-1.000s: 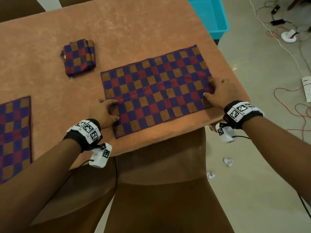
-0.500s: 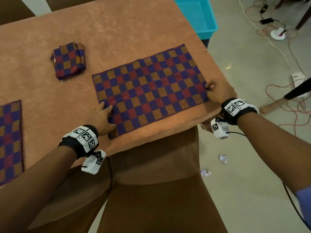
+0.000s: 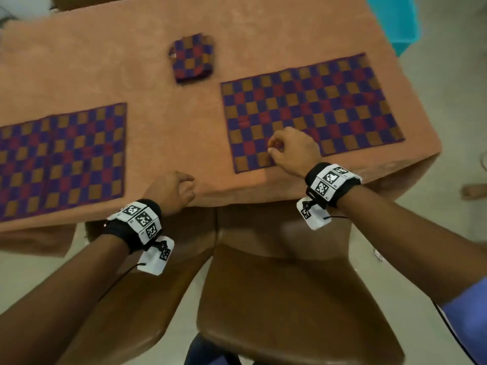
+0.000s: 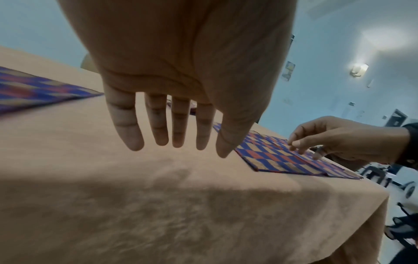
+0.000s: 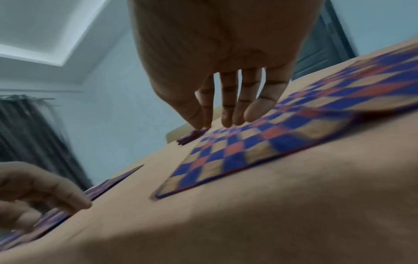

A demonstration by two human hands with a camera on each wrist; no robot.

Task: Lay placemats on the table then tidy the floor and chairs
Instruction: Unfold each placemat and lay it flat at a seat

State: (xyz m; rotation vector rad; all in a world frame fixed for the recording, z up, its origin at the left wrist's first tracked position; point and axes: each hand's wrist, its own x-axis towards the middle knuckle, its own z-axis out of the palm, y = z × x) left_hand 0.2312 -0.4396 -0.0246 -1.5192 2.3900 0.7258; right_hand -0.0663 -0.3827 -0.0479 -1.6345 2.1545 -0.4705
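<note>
Placemats here are thin woven cloth in a purple, red and orange check, so they should be light, limp and prone to creasing or sliding on the fabric-covered bench (image 3: 184,122). 2 already lie flat: the right placemat (image 3: 329,106) at the centre right of the head view and the left placemat (image 3: 60,159) at the left edge. The folded placemat (image 3: 192,57) sits apart at the upper centre, a small thick square that looks easiest to lift by pinching an outer edge, then opening it out by 2 corners. The right hand (image 3: 292,151) hovers over the near left part of the right placemat, its grip loose and holding nothing, fingers hanging down toward the cloth. The left hand (image 3: 171,191) hangs over bare cloth near the bench's lower edge, fingers relaxed and empty. Brown chairs (image 3: 276,285) stand below.
</note>
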